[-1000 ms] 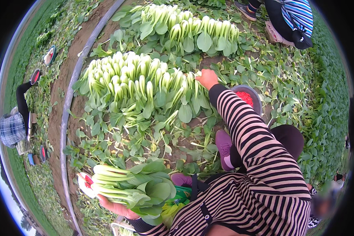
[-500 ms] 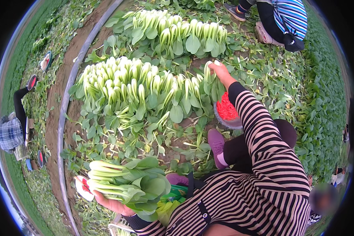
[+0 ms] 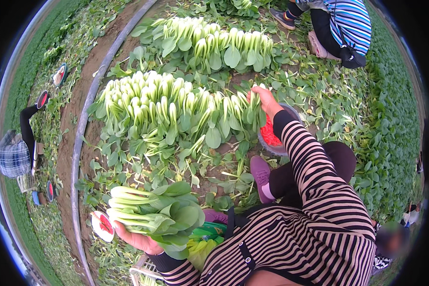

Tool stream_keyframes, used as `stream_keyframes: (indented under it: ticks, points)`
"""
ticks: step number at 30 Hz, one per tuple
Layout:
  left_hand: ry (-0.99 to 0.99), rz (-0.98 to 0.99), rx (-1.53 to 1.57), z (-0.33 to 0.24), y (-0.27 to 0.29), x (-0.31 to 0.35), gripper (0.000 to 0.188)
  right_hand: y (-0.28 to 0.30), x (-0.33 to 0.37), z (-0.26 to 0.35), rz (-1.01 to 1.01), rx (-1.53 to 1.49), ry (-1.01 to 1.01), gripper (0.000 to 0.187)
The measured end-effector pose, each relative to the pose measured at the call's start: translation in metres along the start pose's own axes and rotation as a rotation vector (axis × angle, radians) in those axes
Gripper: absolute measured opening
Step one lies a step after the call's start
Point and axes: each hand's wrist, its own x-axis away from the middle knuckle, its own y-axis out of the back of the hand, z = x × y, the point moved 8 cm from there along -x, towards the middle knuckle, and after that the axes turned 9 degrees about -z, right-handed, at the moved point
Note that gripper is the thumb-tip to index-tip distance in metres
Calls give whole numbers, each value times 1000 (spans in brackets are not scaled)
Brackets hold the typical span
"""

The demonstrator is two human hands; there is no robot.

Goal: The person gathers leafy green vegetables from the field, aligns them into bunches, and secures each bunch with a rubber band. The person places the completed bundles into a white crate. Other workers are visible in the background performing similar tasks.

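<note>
Leaf-littered ground is spreading under everything, a grey pipe running along its left edge. Toward the near-left corner, a white and red object is showing just beside the left hand; I cannot tell whether they are touching. That hand is grasping a thick bunch of leafy greens around its pale stems; with the leaves hanging loose beyond the fingers, outer stalks could be slipping or snapping under uneven pressure. Farther right, a packed row of greens is lying across the ground, where a careless pull could be toppling neighbours. At its right end, the right hand is pinching greens by the pale end, risking bruised stems. Below that wrist, a basin of red strips is standing, exposed to a sleeve knock.
</note>
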Motion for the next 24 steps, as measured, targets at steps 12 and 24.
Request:
stream_keyframes:
  ticks: [12, 24]
  points:
    - [-294, -153, -128, -24, 24, 4, 67, -29, -48, -8, -127, 1429, 522, 32]
    - [-345, -31, -451, -35, 20, 5, 67, -25, -57, 26, -125, 1258, 719, 42]
